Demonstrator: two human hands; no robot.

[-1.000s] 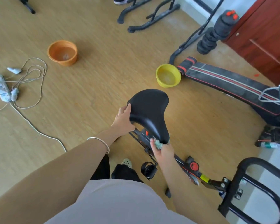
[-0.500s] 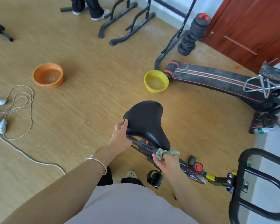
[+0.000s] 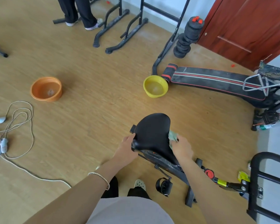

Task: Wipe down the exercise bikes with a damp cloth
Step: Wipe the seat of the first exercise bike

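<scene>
Saddle, black and glossy, tops the exercise bike low in the middle of the view, its wide end pointing away from the person, and both hands are on it. The left hand comes in from the saddle's left on a long, nearly straight forearm. Its thumb lies along the saddle's left rim and its fingers wrap under the edge, out of sight — a firm clasp on the padding. A thin silver bracelet circles that wrist.

The right hand meets the saddle's right flank with knuckles up and the wrist bent slightly inward. Its fingers are curled round a bunched pale-green cloth, which is squeezed between the hand and the saddle's right side and touches the padding.

Below the saddle the bike's dark frame runs off to the lower right, past a red knob to a black tubular bar. A black pedal hangs under the saddle, just beside the person's pale shoe.

Beyond the saddle, on the wooden floor, stands a yellow basin, just beside the padded end of a black bench with red stripes. Well to the saddle's left sits an orange basin, and nearer that side a white cord lies in loose loops. Far beyond the saddle — past the bench — black weights are stacked by a red-brown door, and another person's legs stand among black frame feet.
</scene>
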